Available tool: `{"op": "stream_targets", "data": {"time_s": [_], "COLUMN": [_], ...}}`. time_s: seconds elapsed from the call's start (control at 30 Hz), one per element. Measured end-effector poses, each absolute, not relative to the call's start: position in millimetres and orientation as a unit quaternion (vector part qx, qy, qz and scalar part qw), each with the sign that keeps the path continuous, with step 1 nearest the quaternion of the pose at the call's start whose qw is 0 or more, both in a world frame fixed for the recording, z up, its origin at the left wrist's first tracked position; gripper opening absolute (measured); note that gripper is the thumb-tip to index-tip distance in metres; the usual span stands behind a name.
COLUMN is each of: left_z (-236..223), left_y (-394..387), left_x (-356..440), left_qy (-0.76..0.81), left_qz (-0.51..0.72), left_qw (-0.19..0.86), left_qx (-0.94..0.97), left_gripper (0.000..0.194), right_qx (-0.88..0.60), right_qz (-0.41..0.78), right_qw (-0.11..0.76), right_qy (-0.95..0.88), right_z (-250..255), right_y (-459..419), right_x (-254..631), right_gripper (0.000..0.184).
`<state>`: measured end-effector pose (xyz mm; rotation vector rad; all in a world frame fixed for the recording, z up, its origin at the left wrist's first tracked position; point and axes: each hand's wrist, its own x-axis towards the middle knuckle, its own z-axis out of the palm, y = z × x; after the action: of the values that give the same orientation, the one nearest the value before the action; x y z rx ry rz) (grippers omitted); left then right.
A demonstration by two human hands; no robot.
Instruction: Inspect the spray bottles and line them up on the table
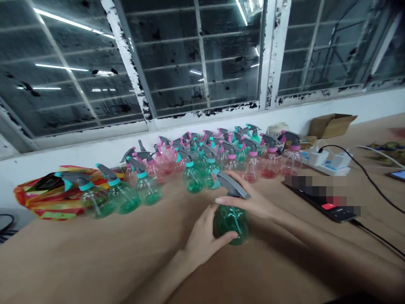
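Observation:
A green spray bottle (228, 220) with a grey trigger head stands on the brown table (95, 257) near the middle. My left hand (202, 238) wraps round its round body from the left. My right hand (249, 196) grips the neck under the trigger head, fingers curled round it. Behind it, several green and pink spray bottles (202, 164) stand in a crowd along the wall, with three more green ones (122, 195) in a row at the left.
A red and yellow bag (41, 194) lies at the table's left end. A phone (329, 204) on a black cable lies to the right, beside a white power strip (325, 162). A cardboard box (330, 124) sits by the wall under the windows.

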<state>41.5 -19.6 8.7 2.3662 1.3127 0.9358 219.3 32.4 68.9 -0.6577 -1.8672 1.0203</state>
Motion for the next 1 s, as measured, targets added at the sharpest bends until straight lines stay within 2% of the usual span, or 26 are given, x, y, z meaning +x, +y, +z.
{"op": "stream_targets", "data": {"time_s": [0.1,0.17,0.3,0.5,1.0], "left_z": [11.2,11.4,6.0,-4.5,-5.0], "left_y": [-16.5,-13.2,-2.0,11.2,8.0], "left_x": [42.1,33.7,6.9,-9.8,-4.9], "left_qy": [0.434,0.430,0.502,0.553,0.560], "left_qz": [0.293,0.250,0.193,0.154,0.094], "left_qw": [0.135,0.113,0.033,-0.038,-0.056], "left_qx": [0.841,0.860,0.843,0.818,0.821], "left_gripper": [0.075,0.074,0.057,0.052,0.050], "right_qx": [-0.259,-0.254,-0.250,-0.261,-0.253], "right_qz": [0.396,0.397,0.396,0.371,0.374], "right_qw": [0.471,0.486,0.502,0.499,0.488], "right_qy": [-0.744,-0.736,-0.727,-0.738,-0.747], "right_z": [68.4,64.8,59.6,62.2,62.4], "right_y": [31.7,32.7,35.5,44.8,55.7], "right_x": [212.2,211.2,213.0,206.7,196.2], "right_gripper": [0.025,0.019,0.019,0.019,0.022]}}
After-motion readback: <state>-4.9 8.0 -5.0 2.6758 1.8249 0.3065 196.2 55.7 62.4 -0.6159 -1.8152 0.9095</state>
